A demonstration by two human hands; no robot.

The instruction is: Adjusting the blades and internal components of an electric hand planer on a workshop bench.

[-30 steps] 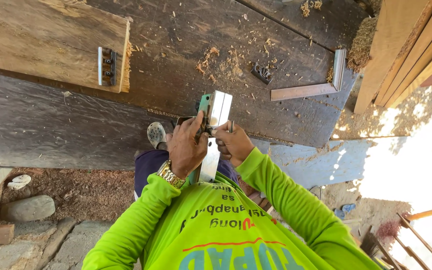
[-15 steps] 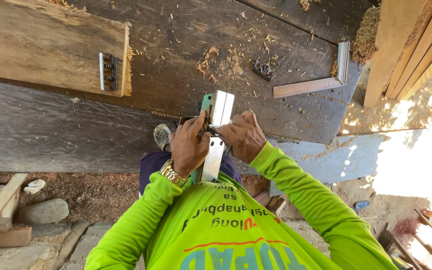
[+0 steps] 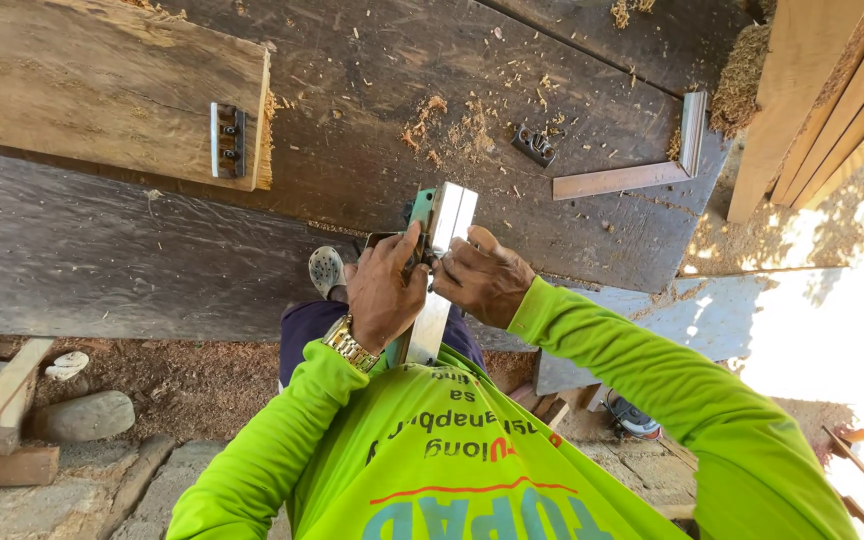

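Metal first: a flat, bright steel sole plate on a green-bodied hand planer (image 3: 439, 240), held against the person's front with the plate facing up toward the camera, its far end over the near edge of the dark workbench (image 3: 132, 250). Left hand (image 3: 384, 292) fingers are curled and pressed together around the planer's left side, thumb lying near the green body; gold wristwatch (image 3: 350, 344) on that wrist. Right hand (image 3: 484, 277) fingers are bent and closed in against the planer's right edge, thumb and forefinger pinching at something small beside the plate; exactly what they pinch cannot be told. Both sleeves are bright lime green, same as the shirt (image 3: 432, 460). Outward on the bench: scattered sawdust and shavings (image 3: 442, 120) just beyond the planer, a small dark metal fitting (image 3: 534, 145) among them, and a steel carpenter's square (image 3: 652, 165) lying flat to the right, well apart from the hands. To the left, a pale rough plank (image 3: 92, 80) lies on the bench, with a small metal-and-black block (image 3: 227, 140) resting at its cut end. Stacked light timber boards (image 3: 822, 90) lean at the far right. Below the bench edge: a grey shoe toe (image 3: 326, 270), reddish dirt ground, a rounded stone (image 3: 84, 415), and scrap wood at lower left.
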